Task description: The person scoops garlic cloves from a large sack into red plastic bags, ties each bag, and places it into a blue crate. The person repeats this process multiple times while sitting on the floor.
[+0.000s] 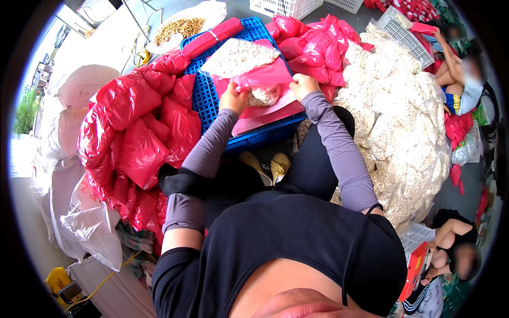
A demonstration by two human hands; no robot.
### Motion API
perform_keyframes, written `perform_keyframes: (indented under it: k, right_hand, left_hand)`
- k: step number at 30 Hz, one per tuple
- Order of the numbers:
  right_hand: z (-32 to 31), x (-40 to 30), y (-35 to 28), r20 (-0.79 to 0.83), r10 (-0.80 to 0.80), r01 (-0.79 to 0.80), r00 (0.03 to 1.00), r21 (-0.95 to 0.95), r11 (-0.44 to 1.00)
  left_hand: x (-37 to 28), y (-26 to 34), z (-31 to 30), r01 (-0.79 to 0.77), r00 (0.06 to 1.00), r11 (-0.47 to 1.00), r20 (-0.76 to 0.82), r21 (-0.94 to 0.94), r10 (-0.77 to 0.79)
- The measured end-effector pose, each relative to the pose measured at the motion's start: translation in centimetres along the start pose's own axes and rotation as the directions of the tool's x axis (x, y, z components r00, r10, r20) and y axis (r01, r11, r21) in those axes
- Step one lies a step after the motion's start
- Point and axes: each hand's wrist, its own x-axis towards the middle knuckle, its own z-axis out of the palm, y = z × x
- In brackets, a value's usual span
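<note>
On an upturned-looking blue plastic crate (204, 105), my left hand (234, 98) and my right hand (304, 85) grip opposite sides of a pink plastic bag's edge (264, 76). Between my hands, a clear bag of small whitish pieces (264, 95) shows under that edge, partly covered by the pink plastic. Beyond them lies another clear bag of whitish pieces (242, 57). Flat pink bags (270, 117) are stacked beneath. A banded pink roll (212, 37) rests across the crate's far left corner.
Filled pink bags (135, 131) are heaped left, with more (314, 47) beyond the crate. A large pile of clear bags of whitish pieces (397, 131) stands right. A bag of brown pieces (181, 30) lies far left. Two people (463, 79) sit at the right with crates.
</note>
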Motion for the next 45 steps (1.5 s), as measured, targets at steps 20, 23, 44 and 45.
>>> perform_keyframes:
  k: [20, 23, 44, 45]
  right_hand:
    - [-13.3, 3.5, -9.5, 0.08, -0.161, 0.026, 0.984, 0.824, 0.565]
    - [-11.2, -3.2, -5.5, 0.172, -0.149, 0.048, 0.974, 0.484, 0.874]
    - [-0.2, -16.8, -10.0, 0.1, -0.531, 0.513, 0.841, 0.159, 0.843]
    - [0.7, -17.2, -10.8, 0.173, -0.533, 0.471, 0.828, 0.299, 0.83]
  left_hand:
    - [5.0, 10.4, -19.0, -0.058, 0.909, 0.779, 0.29, -0.624, 0.3]
    - [-3.1, 6.5, -15.8, -0.521, 0.838, 0.848, 0.131, -0.091, 0.529]
    - [-21.2, -6.6, -5.0, 0.579, 0.814, 0.465, 0.51, -0.669, -0.28]
    - [-21.4, -6.1, -5.2, 0.616, 0.787, 0.376, 0.539, -0.692, -0.3]
